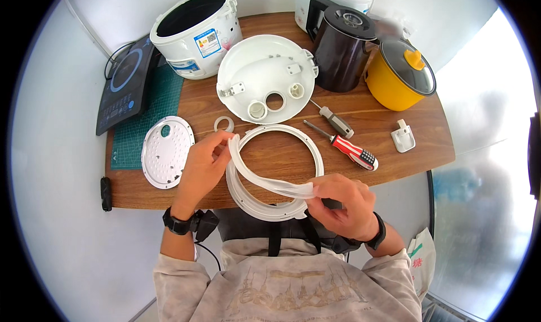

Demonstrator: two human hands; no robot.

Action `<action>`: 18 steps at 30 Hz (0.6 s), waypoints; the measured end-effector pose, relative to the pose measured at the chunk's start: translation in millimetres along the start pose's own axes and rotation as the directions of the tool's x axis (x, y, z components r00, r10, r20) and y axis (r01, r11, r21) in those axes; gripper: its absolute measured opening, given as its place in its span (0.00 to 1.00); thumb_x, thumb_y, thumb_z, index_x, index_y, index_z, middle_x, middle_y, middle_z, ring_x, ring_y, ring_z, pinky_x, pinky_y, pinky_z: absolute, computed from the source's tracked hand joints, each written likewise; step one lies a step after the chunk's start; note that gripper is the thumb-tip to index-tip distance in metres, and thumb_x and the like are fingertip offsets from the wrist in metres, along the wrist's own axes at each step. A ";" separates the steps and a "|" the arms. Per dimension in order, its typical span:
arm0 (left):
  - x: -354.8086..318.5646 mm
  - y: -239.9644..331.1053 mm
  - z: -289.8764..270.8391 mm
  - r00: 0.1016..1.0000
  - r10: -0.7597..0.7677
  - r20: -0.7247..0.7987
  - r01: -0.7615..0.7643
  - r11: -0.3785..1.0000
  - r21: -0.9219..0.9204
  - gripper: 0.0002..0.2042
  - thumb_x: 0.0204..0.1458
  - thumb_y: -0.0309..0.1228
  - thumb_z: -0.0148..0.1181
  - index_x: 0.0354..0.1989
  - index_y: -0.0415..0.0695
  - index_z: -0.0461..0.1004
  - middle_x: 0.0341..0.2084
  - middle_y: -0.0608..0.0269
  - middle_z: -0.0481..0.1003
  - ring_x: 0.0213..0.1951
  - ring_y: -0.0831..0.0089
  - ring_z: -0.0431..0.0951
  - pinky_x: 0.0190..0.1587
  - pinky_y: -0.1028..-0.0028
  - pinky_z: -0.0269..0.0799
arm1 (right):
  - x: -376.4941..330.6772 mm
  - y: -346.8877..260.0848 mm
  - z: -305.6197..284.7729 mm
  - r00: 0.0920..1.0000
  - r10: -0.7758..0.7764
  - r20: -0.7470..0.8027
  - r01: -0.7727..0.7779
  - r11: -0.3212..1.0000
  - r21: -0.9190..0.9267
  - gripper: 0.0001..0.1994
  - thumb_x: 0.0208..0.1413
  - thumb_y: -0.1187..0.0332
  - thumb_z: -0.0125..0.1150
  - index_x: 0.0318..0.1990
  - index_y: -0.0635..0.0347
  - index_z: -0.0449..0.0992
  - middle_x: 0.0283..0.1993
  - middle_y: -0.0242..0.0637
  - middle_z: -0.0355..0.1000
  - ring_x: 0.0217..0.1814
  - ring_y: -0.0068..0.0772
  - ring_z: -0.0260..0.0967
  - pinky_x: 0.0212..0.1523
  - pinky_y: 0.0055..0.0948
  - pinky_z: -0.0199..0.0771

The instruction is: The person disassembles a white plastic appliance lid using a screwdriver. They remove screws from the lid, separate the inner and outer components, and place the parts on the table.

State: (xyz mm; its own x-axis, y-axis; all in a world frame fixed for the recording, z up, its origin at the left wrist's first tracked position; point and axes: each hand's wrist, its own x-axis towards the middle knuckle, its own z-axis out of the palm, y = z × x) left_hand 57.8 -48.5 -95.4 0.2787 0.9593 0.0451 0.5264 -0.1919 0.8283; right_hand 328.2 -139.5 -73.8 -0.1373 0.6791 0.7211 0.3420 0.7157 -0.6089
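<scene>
A translucent white sealing ring (pixel 264 181) is stretched between my two hands, sagging in a curve. My left hand (pixel 205 161) pinches its upper left part, and my right hand (pixel 345 204) grips its right part. Under it, a round white plastic ring frame (pixel 320 158) lies at the table's near edge, partly covered by the seal. Just beyond sits a white rice cooker lid shell (pixel 259 68), inside up, with round holes and hinge brackets. A small translucent ring (pixel 224 124) rests beyond my left hand. Beside that hand is a white perforated disc (pixel 167 153).
Two screwdrivers, one red-handled (pixel 355 153) and one grey-handled (pixel 337 123), lie right of the frame. A white plastic piece (pixel 403 137) is farther right. Behind stand a rice cooker body (pixel 194 37), a dark kettle (pixel 344 51) and a yellow pot (pixel 394 79). An induction cooker (pixel 125 85) leans left over a green mat (pixel 163 93).
</scene>
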 end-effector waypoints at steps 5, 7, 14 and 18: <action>-8.6 4.8 -23.4 0.996 -0.078 0.051 0.089 0.958 -0.274 0.08 0.65 0.27 0.57 0.49 0.39 0.74 0.31 0.70 0.77 0.31 0.84 0.74 0.34 0.80 0.70 | 8.2 -12.7 2.3 0.979 0.203 -0.007 -0.203 0.977 -0.070 0.12 0.50 0.80 0.72 0.41 0.60 0.76 0.28 0.33 0.76 0.24 0.23 0.75 0.27 0.22 0.76; -12.4 20.6 -35.5 0.959 -0.224 0.175 0.270 0.909 -0.317 0.08 0.65 0.27 0.56 0.49 0.38 0.72 0.30 0.71 0.77 0.29 0.84 0.73 0.31 0.81 0.68 | 5.2 -5.1 3.2 0.921 0.389 0.014 -0.389 0.921 -0.017 0.11 0.53 0.78 0.70 0.42 0.59 0.75 0.23 0.29 0.72 0.22 0.18 0.71 0.25 0.19 0.72; -8.0 -7.6 -5.9 0.970 -0.231 0.073 0.231 0.973 0.006 0.09 0.62 0.31 0.62 0.46 0.43 0.71 0.28 0.67 0.76 0.22 0.83 0.72 0.20 0.80 0.68 | -3.0 39.1 6.2 0.816 0.575 0.059 -0.564 0.814 -0.135 0.12 0.54 0.77 0.68 0.43 0.59 0.73 0.20 0.29 0.67 0.19 0.20 0.65 0.23 0.22 0.65; -5.9 4.4 -8.9 0.985 -0.174 0.011 0.172 0.977 0.124 0.14 0.60 0.35 0.66 0.46 0.40 0.73 0.30 0.62 0.77 0.25 0.77 0.75 0.27 0.75 0.73 | -2.0 50.5 7.6 0.844 0.536 0.021 -0.515 0.821 -0.248 0.13 0.55 0.72 0.70 0.44 0.58 0.72 0.20 0.31 0.66 0.19 0.26 0.66 0.23 0.27 0.67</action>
State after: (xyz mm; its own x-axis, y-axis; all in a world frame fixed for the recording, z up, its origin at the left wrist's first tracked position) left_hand 51.3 -53.2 -87.1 0.1911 0.9758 -0.1060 0.6617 -0.0483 0.7482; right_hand 338.8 -103.5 -108.6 0.0479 0.9600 0.2758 0.5817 0.1977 -0.7890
